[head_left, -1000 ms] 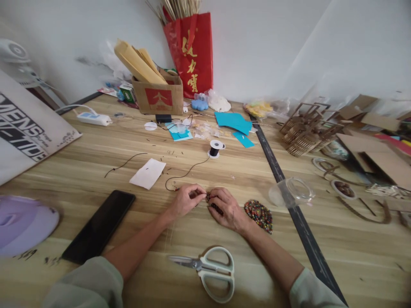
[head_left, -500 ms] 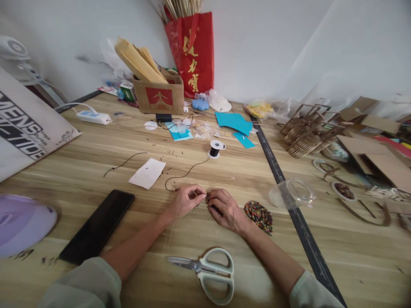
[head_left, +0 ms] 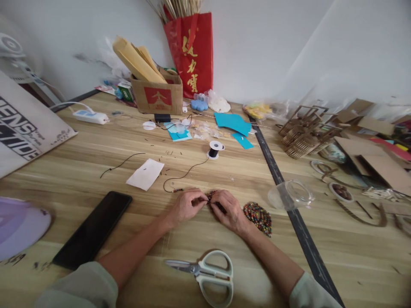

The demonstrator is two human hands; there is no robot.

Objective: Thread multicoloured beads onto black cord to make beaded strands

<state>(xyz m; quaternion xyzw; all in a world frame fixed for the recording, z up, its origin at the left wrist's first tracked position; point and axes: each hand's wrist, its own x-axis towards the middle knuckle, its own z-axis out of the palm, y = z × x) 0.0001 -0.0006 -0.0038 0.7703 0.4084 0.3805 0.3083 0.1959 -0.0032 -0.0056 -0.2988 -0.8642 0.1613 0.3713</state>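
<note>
Head view: both hands meet near the middle of the wooden surface (head_left: 260,269), over a small beaded strand (head_left: 211,194). The left hand (head_left: 187,206) pinches at its near edge with thumb and forefinger; the right hand (head_left: 230,209) has its fingers curled down and gripping the same strand, partly covering it. Exactly which bead or thread lies between the fingertips is hidden.

Just beside the right wrist rests a coiled heap of multicoloured beads (head_left: 257,218). Beyond the hands, a white spool (head_left: 215,146) stands upright, wound with black cord (head_left: 186,175) that curves across to a few beads near the left hand. Scissors (head_left: 201,269) lie nearer the person, blades pointing left.

Toward the wall, a cardboard box (head_left: 159,97) holds yellow envelopes (head_left: 138,60), which lean out over its left side. Behind it, a red bag (head_left: 202,55) is filled with thin pale sticks (head_left: 183,7) that stick up past the handles. On the right, a small white dish (head_left: 349,199) contains brown pieces too small to identify. Woven baskets (head_left: 298,139) with tall handles stand farther back, their contents unclear. A clear plastic container (head_left: 278,195) rests partly across the dark strip.
</note>
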